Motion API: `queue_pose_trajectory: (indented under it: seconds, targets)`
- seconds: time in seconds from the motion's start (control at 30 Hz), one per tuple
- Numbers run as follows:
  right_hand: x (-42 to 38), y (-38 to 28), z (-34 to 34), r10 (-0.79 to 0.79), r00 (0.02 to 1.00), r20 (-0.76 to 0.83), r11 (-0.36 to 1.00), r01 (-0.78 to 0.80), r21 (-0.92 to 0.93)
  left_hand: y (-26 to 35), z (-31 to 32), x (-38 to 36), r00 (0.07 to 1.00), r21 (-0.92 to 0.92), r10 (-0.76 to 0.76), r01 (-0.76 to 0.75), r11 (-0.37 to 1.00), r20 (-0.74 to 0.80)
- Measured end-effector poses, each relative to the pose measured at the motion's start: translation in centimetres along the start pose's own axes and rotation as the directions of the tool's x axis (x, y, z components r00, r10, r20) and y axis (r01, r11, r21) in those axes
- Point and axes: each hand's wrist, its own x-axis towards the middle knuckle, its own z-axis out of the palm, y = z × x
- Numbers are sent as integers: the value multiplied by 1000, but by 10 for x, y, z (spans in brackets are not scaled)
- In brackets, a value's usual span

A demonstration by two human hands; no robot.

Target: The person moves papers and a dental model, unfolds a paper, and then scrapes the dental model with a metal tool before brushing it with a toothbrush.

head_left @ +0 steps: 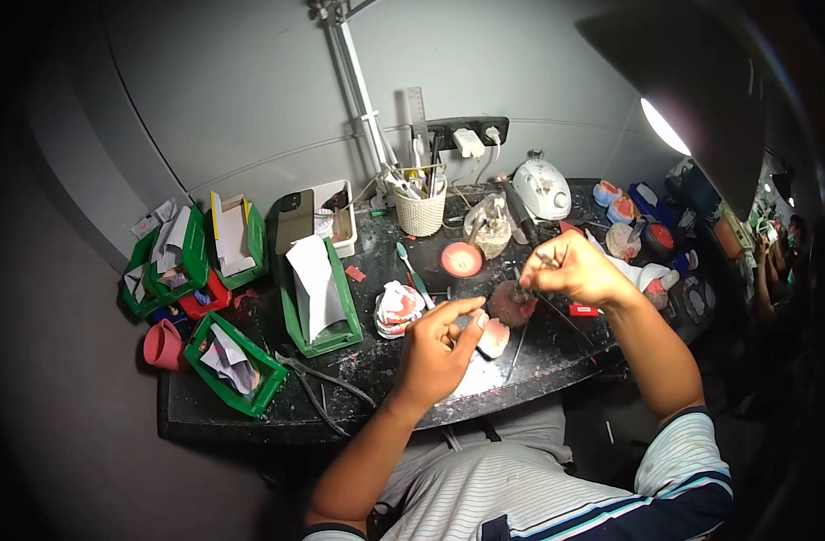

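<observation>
Pale, finely striped shirt (439, 491), soft and creased. Slim tool (520, 283) pinched in closed fingertips of the right hand (570, 270), close above a rounded, murky reddish jar (510, 307). Left hand (444, 350) half-curled beside a glossy pink-and-white dental model (494, 340), contact unclear. Behind, on a dust-speckled black tabletop (340, 368), round pink dish (461, 260) and woven-textured white cup (421, 215).

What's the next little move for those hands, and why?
Perhaps bring the small tool towards the pink-and-white model: the right hand holds it above the dark reddish lump, while the left hand's fingers are beside the model.
</observation>
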Motion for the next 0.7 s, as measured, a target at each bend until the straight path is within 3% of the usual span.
queue_pose_trajectory:
  seconds: [0.07, 0.1, 0.2, 0.3, 0.37, 0.43, 0.47, 0.5, 0.57, 0.6, 0.63, 0.7]
  targets:
    - [-12, -6, 14, -63, 990, 130, 997, 56, 59, 5, 6, 7, 995, -173, -55, 68, 983, 83]
    - [-15, -10, 17, -63, 985, 159, 998, 67, -21, 5, 9, 11, 993, -242, -38, 64, 968, 110]
    - [-6, 1, 22, -115, 969, 217, 993, 119, -6, 7, 8, 22, 982, -272, -24, 75, 959, 185]
    - [5, -3, 25, -166, 965, 205, 986, 167, 11, 11, 1, 30, 985, -288, 4, 47, 956, 175]
    - [11, -5, 27, -195, 961, 193, 980, 198, 7, 19, -6, 36, 993, -292, 78, -50, 955, 85]
    - [16, -10, 31, -362, 932, -16, 929, 363, 68, 27, -14, 39, 991, -281, 136, -133, 950, -9]
    - [10, -20, 25, -214, 976, 46, 976, 212, 46, 28, -18, 40, 989, -227, 144, -148, 963, -31]
    - [12, -15, 28, -286, 956, 61, 956, 281, 87, 32, -21, 42, 988, -223, 147, -151, 963, -37]
    - [25, -4, 36, -458, 884, -97, 888, 451, -84, 31, -25, 39, 972, -80, 181, -194, 978, -151]
    - [23, -7, 35, -513, 840, -178, 839, 448, -308, 30, -30, 39, 947, -39, 242, -256, 966, -214]
    - [13, -15, 35, -321, 915, -243, 947, 301, -116, 33, -39, 36, 938, 5, 249, -256, 967, -241]
    - [0, -2, 33, -310, 907, -284, 950, 304, -67, 27, -53, 35, 886, -7, 316, -339, 941, -338]
